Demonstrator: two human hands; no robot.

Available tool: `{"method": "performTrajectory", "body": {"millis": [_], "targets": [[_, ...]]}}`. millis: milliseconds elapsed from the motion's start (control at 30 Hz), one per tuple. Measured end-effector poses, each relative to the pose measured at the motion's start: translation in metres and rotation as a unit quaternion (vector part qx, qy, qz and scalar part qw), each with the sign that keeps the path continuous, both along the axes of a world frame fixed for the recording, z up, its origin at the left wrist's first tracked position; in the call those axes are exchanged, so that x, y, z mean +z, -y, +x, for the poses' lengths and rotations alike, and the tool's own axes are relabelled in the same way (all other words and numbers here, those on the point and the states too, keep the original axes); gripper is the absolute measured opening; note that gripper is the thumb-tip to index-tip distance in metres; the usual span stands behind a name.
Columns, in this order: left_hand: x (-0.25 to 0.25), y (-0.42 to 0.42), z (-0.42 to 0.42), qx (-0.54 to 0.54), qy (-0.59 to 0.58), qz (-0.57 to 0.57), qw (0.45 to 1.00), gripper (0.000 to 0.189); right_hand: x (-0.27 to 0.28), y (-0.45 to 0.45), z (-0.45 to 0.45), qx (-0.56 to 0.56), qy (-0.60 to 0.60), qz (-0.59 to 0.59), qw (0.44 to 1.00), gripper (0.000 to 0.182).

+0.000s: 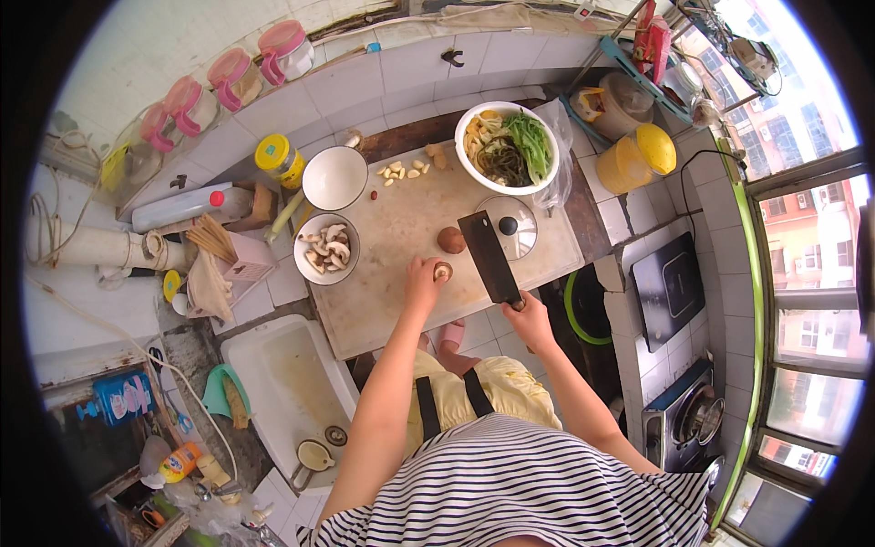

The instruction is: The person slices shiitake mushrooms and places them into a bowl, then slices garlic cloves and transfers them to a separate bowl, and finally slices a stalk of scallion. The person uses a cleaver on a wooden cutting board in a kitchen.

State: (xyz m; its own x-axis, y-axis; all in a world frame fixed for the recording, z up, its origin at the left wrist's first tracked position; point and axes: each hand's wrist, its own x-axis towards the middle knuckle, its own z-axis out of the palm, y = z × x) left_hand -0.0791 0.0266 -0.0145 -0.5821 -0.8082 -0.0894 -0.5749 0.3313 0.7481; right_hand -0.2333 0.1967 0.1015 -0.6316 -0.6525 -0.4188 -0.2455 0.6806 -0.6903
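Observation:
My left hand (424,282) holds a brown mushroom (443,272), its underside showing, over the near part of a worn cutting board (389,273). My right hand (530,321) grips the handle of a dark cleaver (489,256), whose blade points away from me. Just beyond the mushroom lies a round brown item (451,240), perhaps another mushroom cap. A bowl of sliced mushrooms (327,249) stands at the board's left edge, with an empty white bowl (335,178) behind it. Peeled garlic cloves (403,169) and a piece of ginger (436,156) lie at the back.
A white bowl of greens and other vegetables (507,148) stands back right, near a glass pot lid (516,228) by the blade. A sink (294,396) is at the near left. An induction cooker (668,292) and a gas stove (683,417) are at the right.

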Motion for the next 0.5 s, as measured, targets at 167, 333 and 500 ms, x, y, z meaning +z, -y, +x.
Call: {"method": "performTrajectory", "body": {"millis": [167,333,500], "targets": [[0.002,-0.002,0.020,0.110,-0.082,0.057,0.989,0.041,-0.023,-0.004,0.008,0.027,-0.003,-0.016,0.999,0.029],[-0.006,-0.003,0.066,0.179,-0.084,0.121,0.973,0.037,-0.021,0.009,0.027,0.092,0.008,0.009,0.996,0.029],[-0.014,-0.022,0.083,0.234,-0.095,0.042,0.967,0.029,-0.021,0.022,0.048,0.182,-0.033,0.028,0.982,0.028]]}}
